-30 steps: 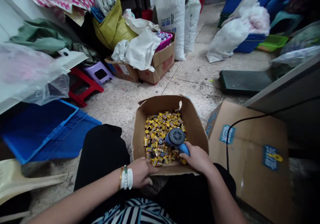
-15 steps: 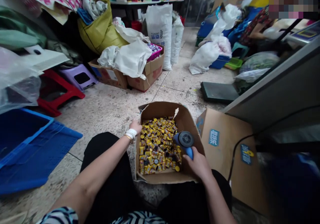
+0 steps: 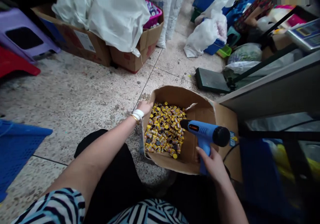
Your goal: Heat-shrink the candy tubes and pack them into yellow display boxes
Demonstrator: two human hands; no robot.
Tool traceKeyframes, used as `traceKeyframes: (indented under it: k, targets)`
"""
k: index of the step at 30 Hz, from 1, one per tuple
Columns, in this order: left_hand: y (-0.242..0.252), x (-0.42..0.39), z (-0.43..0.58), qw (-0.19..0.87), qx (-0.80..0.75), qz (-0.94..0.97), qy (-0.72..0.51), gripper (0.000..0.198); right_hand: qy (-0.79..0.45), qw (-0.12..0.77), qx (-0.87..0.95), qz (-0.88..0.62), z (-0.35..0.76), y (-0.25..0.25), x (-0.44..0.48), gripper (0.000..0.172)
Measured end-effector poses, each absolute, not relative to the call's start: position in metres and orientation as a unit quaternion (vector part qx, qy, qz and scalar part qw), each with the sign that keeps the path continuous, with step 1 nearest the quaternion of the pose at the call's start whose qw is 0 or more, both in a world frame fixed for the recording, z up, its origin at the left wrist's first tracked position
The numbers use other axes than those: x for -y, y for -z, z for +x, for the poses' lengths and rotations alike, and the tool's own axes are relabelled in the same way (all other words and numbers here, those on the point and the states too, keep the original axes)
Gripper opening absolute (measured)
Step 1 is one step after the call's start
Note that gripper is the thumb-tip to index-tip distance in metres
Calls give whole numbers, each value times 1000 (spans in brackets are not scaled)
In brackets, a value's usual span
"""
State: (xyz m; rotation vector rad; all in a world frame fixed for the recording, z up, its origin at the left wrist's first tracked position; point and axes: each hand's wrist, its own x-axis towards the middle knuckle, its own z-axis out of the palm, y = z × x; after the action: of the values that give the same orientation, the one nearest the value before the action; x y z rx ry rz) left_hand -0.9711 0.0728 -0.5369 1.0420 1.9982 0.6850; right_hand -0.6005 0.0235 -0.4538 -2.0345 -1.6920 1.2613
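Note:
An open cardboard box [image 3: 200,115] stands in front of my knees. Inside, many small yellow cylinders with dark ends [image 3: 166,129] lie in a loose heap toward its left side. My left hand [image 3: 145,107] grips the left wall of the box near its far corner; the fingertips are partly hidden. A blue heat gun [image 3: 206,130] is held over the right part of the box, its dark nozzle pointing left at the heap. My right hand [image 3: 214,162] is wrapped around its handle.
Another cardboard box [image 3: 227,119] stands close on the right, beside a grey panel [image 3: 280,87]. A platform scale [image 3: 211,80] is farther off. Lidded with white sacks, cartons [image 3: 135,57] stand ahead left. A blue crate [image 3: 20,150] lies left. A person [image 3: 257,13] sits far right.
The heat gun has swung from pointing away to lying sideways, nozzle leftward. The box has tilted, and the heap sits more to its left. My view has turned downward.

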Motion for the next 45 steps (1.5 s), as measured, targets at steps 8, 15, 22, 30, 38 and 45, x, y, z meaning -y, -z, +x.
traceKeyframes:
  k: [8, 15, 22, 30, 38, 45]
  targets:
    - [519, -70, -957, 383, -699, 580, -170, 70, -478, 177, 477, -716, -656, 469, -21, 41]
    - [512, -66, -975, 382, -653, 636, -152, 65, -381, 133, 569, -716, -699, 471, -48, 43]
    - [507, -50, -1003, 493, -658, 543, -171, 28, -482, 109, 519, -697, -691, 457, -5, 33]
    - [512, -40, -1009, 499, -659, 533, -180, 43, -526, -29, 567, -633, -672, 445, 25, 33]
    - [509, -45, -1004, 475, -663, 550, -179, 42, -511, 95, 585, -623, -712, 453, -2, 29]
    - [512, -49, -1006, 458, -654, 577, -173, 41, -544, 11, 576, -610, -698, 439, 12, 33]
